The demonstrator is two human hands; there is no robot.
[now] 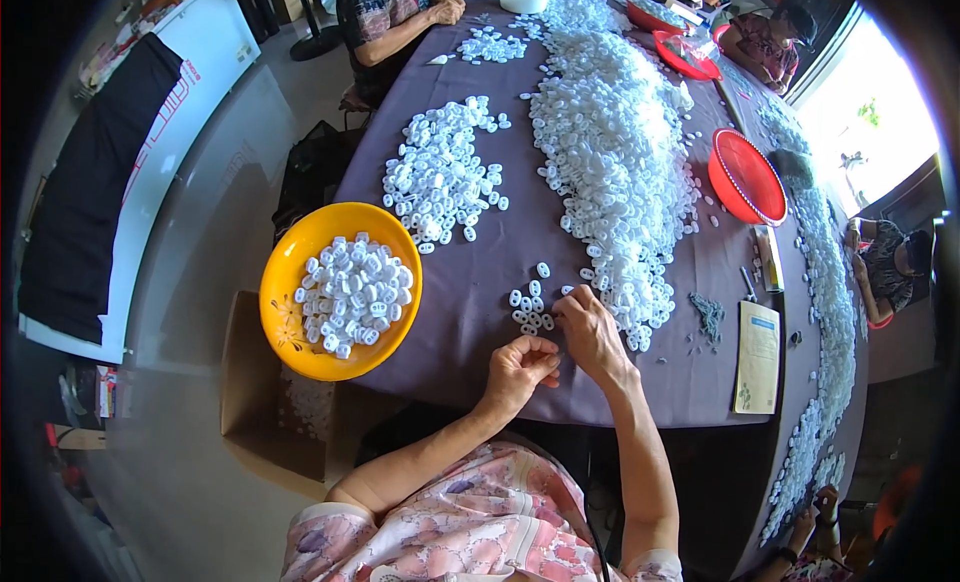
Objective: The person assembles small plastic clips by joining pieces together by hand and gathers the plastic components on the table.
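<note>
My left hand [518, 376] is at the near edge of the table, thumb and fingers pinched together. Whatever it may hold is too small or hidden to name. Just right of it, my right hand [590, 332] rests low over the cloth with its fingers curled down and their tips partly hidden. Past its knuckles lies a single white piece [567, 290]. Beside both hands is a small group of white oval plastic pieces [528, 310], each with two dark holes. A large heap of the same pieces [620, 172] runs away from my right hand.
A yellow bowl [282, 282] of white pieces stands at the left, above a cardboard box [240, 402]. Another pile [440, 172] lies behind it. To the right are a red basket [735, 182], grey threads [707, 317] and a tan packet [757, 357]. Other people sit around the table.
</note>
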